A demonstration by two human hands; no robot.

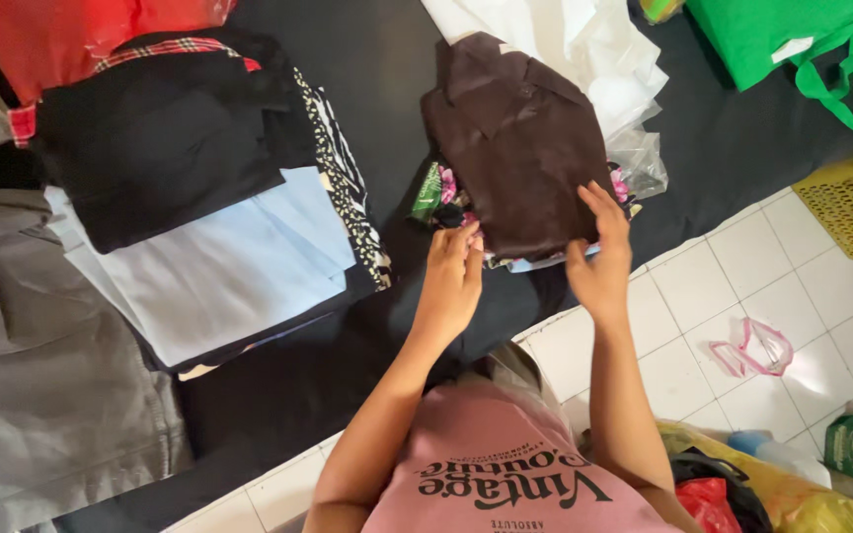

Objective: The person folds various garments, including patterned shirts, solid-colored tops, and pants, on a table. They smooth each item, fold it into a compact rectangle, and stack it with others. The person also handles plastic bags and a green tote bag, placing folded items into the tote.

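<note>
Folded dark brown collared shirt (520,148) lying collar away from the body on top of a small stack, near the edge of the black cloth-covered surface (387,69); beneath it a floral-print garment (436,190) and a pale blue layer peeking out at the near edge. Left hand (451,281) at the shirt's near left corner, fingers curled together on the hem, grip seemingly pinched on the fabric, though whether on the shirt alone or on the layers under it cannot be told. Right hand (599,257) on the near right edge, fingers spread apart and pressed flat on the cloth, thumb tucked under the hem, probably steadying the fold and squaring the stack. Further left, a second pile: black garment (150,138) over light blue folded fabric (229,266), a zebra-print piece (343,168) along its side, a plaid trim at the back, and grey trousers (41,365) at the far left. Behind the shirt, white plastic bags (584,39) crowding the stack's far side; a green tote bag (792,39) beyond. On the white tiled floor (802,257), a pink-edged clear bag (752,347) and a yellow basket (846,207), well apart from the hands.
</note>
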